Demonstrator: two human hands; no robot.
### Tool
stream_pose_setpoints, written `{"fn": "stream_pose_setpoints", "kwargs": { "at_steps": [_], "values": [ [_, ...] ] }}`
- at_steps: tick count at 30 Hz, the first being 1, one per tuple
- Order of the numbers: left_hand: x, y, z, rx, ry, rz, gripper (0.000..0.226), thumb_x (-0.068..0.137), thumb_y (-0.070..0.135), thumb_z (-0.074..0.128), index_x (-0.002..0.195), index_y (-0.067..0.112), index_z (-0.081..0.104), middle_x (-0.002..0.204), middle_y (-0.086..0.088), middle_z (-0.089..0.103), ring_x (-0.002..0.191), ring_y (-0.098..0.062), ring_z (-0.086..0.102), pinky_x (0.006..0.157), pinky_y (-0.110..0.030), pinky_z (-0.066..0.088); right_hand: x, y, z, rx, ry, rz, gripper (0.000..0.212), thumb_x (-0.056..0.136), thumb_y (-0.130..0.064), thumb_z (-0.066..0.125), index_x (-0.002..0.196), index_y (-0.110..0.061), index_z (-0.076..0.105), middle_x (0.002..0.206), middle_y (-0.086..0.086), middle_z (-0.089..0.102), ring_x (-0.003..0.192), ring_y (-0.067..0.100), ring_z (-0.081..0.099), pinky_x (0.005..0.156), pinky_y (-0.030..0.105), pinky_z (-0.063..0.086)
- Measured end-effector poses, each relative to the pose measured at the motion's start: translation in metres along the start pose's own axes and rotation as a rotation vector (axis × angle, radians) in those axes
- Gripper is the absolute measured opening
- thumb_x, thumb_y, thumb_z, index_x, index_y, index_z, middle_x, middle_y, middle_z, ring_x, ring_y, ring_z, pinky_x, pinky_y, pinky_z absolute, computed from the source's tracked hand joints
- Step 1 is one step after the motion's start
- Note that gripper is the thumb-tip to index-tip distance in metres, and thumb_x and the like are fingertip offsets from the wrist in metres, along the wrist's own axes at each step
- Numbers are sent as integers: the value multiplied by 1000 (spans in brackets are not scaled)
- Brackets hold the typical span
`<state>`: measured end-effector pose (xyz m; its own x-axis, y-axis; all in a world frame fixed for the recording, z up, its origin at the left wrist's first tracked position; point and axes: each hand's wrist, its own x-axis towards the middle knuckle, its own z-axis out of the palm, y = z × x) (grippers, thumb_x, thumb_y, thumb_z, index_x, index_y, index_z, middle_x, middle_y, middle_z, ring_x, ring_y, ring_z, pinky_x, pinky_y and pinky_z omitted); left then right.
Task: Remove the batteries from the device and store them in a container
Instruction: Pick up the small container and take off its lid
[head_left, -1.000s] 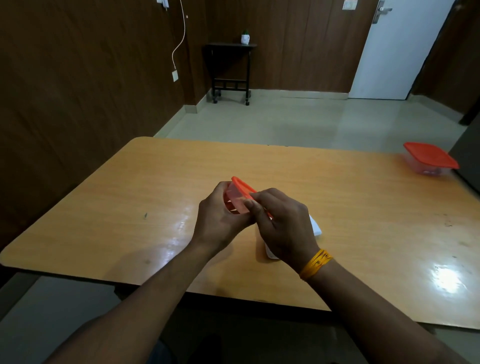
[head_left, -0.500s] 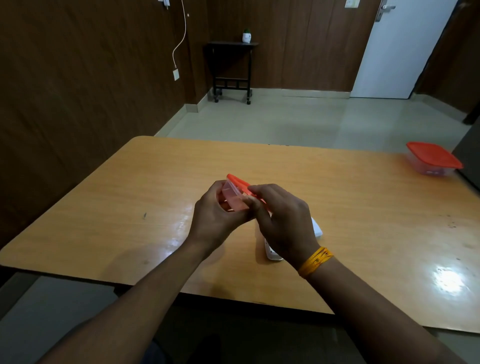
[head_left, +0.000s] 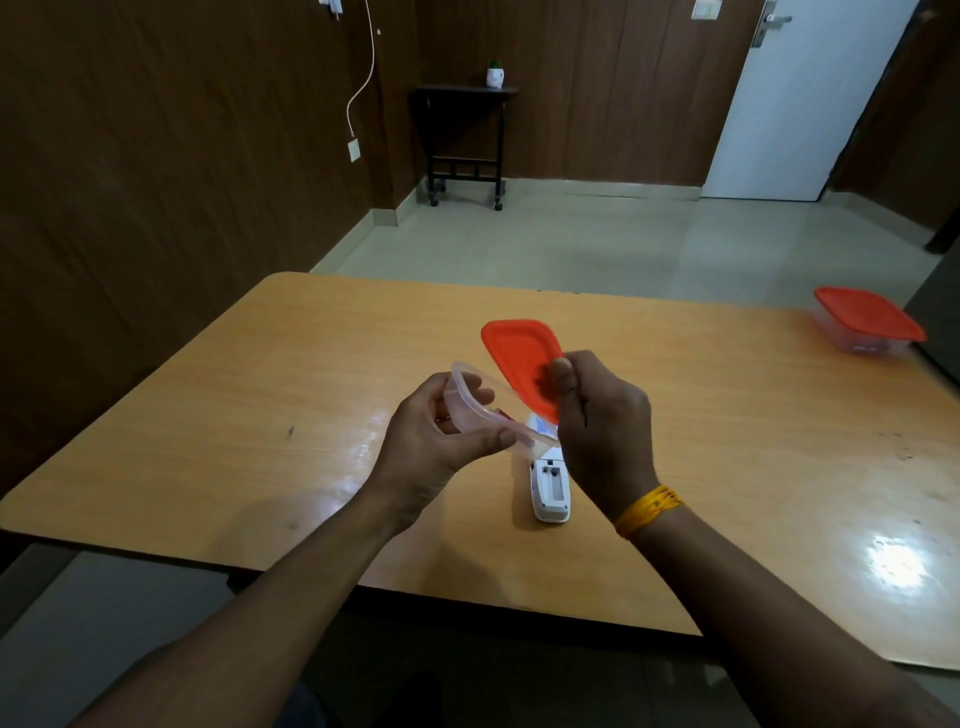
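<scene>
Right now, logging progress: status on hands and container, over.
Left hand grips clear container. Right hand pinches orange lid, off. White device on table below, nothing blocking.

You're working in soft, even room light, moderately bright, nothing harsh. Look at the table (head_left: 218, 467): its glossy top throws a hard white glare spot at the lower right of the frame and a paler sheen streak near the centre. Your forearms cast faint, blurry shadows onto the wood at lower left. The wood-panelled wall (head_left: 156, 156) on the left reads dark and loses detail. The white door (head_left: 789, 104) at upper right is the brightest patch. Wide-angle distortion bends the table edges and walls outward. Detail is slightly soft throughout, smeary in the far corners.
</scene>
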<state>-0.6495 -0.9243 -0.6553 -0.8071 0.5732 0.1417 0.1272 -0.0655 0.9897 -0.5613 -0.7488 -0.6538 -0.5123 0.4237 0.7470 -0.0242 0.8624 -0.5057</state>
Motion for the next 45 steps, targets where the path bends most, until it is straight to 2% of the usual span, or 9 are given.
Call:
{"fn": "stream_pose_setpoints", "kwargs": {
  "at_steps": [6, 11, 15, 21, 28, 34, 39, 41, 45],
  "values": [
    [9, 2, 1, -126, -53, -114, 73, 74, 9, 92, 136, 20, 56, 135, -6, 67, 122, -27, 70, 93, -36, 63, -22, -12, 3, 10, -145, -104, 24, 100, -6, 63, 124, -7, 70, 106, 6, 77, 87, 24, 73, 71, 30, 57],
    [10, 8, 4, -411, -55, -246, 69, 85, 38, 84, 142, 14, 54, 131, -15, 67, 108, -24, 78, 95, -39, 62, -24, -12, 10, -71, -125, -150, 29, 102, -9, 60, 130, -8, 70, 115, 8, 79, 92, 27, 76, 72, 41, 64],
    [11, 6, 0, -270, 97, -344, 52, 92, 42, 76, 133, 16, 58, 118, -15, 71, 95, -27, 80, 77, -35, 64, -26, -9, 14, -61, -106, -74, 19, 100, -9, 68, 118, -8, 72, 103, 7, 79, 83, 25, 74, 67, 41, 62],
    [18, -1, -18, 96, 277, -281, 16, 102, 26, 59, 116, 18, 62, 113, -10, 73, 83, -27, 75, 79, -47, 67, -23, -12, 28, -14, -42, 62, 4, 100, -11, 68, 103, -9, 68, 94, 4, 69, 78, 21, 61, 65, 34, 50],
    [38, -6, -63, 486, 394, -179, 27, 111, 28, 42, 118, 12, 62, 101, -10, 65, 79, -26, 69, 60, -31, 55, -12, -4, 45, 138, -9, 435, 13, 101, -19, 67, 106, -9, 74, 88, 1, 73, 81, 22, 66, 75, 41, 57],
    [50, -26, -101, 625, 387, -291, 26, 108, 28, 45, 121, 14, 62, 104, -12, 68, 83, -33, 69, 73, -42, 58, -1, 0, 75, 64, -277, 604, 26, 98, -29, 70, 117, -12, 78, 100, 6, 78, 91, 22, 70, 83, 35, 57],
    [53, -36, -120, 756, 332, -381, 34, 105, 32, 54, 136, 18, 57, 115, -13, 69, 88, -32, 66, 66, -33, 46, 10, 5, 98, -37, -408, 651, 31, 95, -35, 71, 114, -12, 79, 109, 10, 79, 93, 30, 75, 86, 40, 62],
    [53, -36, -125, 803, 332, -397, 39, 101, 37, 62, 135, 19, 59, 118, -10, 70, 93, -30, 66, 72, -33, 48, 13, 6, 103, -83, -455, 641, 32, 96, -34, 70, 117, -11, 79, 114, 10, 78, 102, 32, 73, 86, 30, 53],
    [52, -34, -128, 866, 353, -376, 46, 94, 39, 71, 135, 20, 61, 119, -9, 71, 101, -31, 68, 84, -35, 57, 12, 3, 110, -153, -530, 586, 31, 94, -28, 67, 117, -10, 79, 113, 14, 78, 105, 33, 69, 84, 32, 51]
  ]
}}
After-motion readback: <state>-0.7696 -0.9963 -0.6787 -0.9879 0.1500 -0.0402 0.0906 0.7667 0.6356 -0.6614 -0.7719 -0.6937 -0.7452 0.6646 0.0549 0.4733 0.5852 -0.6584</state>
